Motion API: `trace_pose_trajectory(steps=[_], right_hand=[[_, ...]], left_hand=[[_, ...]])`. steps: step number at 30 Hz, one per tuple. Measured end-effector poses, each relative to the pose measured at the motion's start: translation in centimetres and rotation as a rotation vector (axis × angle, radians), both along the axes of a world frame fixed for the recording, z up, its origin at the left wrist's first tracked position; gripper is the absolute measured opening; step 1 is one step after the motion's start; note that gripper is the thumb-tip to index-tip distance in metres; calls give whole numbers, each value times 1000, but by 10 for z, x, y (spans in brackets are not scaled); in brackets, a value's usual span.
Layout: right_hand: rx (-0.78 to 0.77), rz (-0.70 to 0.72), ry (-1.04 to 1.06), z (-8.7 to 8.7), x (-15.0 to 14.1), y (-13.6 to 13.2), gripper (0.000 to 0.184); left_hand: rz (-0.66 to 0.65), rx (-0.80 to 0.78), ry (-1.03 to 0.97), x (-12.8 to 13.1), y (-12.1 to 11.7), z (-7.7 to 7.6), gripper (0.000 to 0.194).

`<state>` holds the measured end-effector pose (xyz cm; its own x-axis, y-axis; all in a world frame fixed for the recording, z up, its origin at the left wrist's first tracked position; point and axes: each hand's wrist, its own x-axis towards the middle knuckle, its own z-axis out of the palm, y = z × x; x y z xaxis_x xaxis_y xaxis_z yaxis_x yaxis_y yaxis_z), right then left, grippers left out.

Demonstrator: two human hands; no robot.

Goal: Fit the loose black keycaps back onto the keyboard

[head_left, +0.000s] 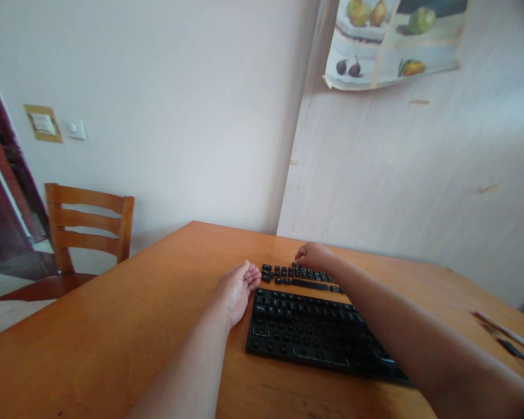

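A black keyboard (305,331) lies on the wooden table, its upper rows fitted with keycaps and its lower rows bare down to the switches. Behind it, loose black keycaps (283,272) sit in rows, among them a long spacebar (310,284). My left hand (238,289) rests on its edge at the left end of these rows, palm turned inward and fingers stretched out, holding nothing. Over the far row is my right hand (313,256), its fingers curled together at a keycap; whether one is between them is hidden. My right forearm covers part of the keyboard's right side.
The wooden table (157,326) reaches back to the white wall. Thin stick-like tools (506,333) and a small dark piece (512,349) lie at the right edge. A wooden chair (89,224) stands at the left. Fruit paintings (397,43) hang above.
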<state>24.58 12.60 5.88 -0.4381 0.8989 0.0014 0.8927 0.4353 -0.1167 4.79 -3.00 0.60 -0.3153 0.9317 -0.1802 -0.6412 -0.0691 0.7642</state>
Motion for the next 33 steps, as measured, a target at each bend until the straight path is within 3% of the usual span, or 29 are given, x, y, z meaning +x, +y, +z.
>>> trace_pose_trajectory(steps=[33], right_hand=[[-32,34,-32,-8,-6,14,18]], left_hand=[[-9,0,3,0,0,0,18]])
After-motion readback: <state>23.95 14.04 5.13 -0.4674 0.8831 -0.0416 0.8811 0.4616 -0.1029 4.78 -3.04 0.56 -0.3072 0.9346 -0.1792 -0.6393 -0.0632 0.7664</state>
